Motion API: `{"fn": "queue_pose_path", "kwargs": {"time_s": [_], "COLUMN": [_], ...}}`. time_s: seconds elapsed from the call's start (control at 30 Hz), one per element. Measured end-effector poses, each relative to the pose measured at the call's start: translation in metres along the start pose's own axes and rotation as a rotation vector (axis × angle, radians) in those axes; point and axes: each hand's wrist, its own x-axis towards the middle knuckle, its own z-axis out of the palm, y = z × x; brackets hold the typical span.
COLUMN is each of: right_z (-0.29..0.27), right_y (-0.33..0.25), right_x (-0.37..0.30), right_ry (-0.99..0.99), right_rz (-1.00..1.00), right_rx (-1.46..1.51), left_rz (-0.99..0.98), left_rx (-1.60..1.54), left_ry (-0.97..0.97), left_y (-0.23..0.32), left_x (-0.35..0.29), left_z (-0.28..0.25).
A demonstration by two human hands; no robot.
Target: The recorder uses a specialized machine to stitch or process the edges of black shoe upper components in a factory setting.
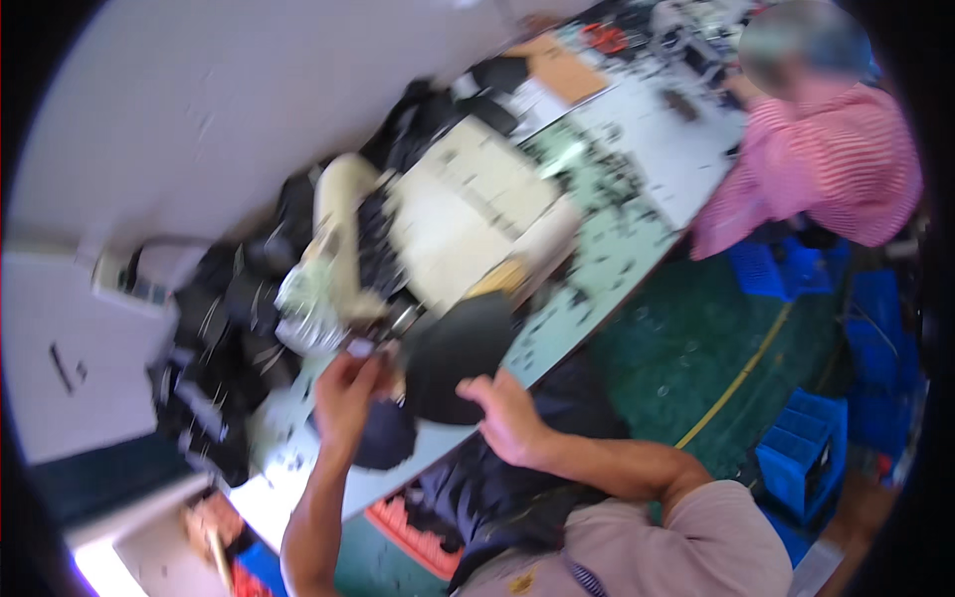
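My right hand [510, 422] is closed on the lower right edge of a black curved piece [460, 353], which looks like cloth and stands in front of a beige machine [476, 204]. Close to the machine's working end, my left hand [348, 391] has its fingers pinched together. A small whitish bit [360, 347] shows at those fingertips, too blurred to name. Below the left hand is a second dark rounded piece [384, 438]; whether it joins the black one I cannot tell. A clear plastic bag [311, 306] covers part of the machine's arm.
Dark pieces [234, 313] are heaped along the wall side of the table. Dark scraps [612, 179] litter the pale tabletop [686, 149]. A co-worker in a pink striped top [831, 149] sits at the far right. Blue crates [801, 453] stand on the green floor.
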Motion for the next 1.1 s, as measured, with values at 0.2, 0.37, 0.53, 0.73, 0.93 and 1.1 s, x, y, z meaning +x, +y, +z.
{"fn": "queue_pose_path", "kwargs": {"time_s": [0.2,0.37,0.53,0.73,0.93,1.1], "right_z": [-0.034,-0.032,-0.046,-0.04,-0.038,-0.025], "right_y": [-0.079,-0.085,-0.06,-0.054,-0.078,-0.055], "right_x": [-0.011,-0.034,-0.066,-0.085,-0.091,-0.041], "right_ry": [-0.849,-1.119,-0.758,-0.806,-0.831,-0.637], "right_rz": [0.584,0.565,0.517,0.311,0.341,0.241], "right_rx": [-0.488,-0.62,-0.468,-0.596,-0.609,-0.61], "left_rz": [0.534,-0.081,-0.169,-0.356,-0.001,0.162], "left_rx": [0.438,0.34,0.192,0.309,0.242,0.164], "left_ry": [-0.352,-0.957,-0.764,-0.594,-0.721,-0.579], "left_y": [0.062,0.042,0.001,0.0,0.005,-0.027], "left_x": [-0.081,-0.128,-0.161,-0.192,-0.178,-0.112], "left_z": [0.006,0.006,0.015,0.008,0.013,0.011]}}
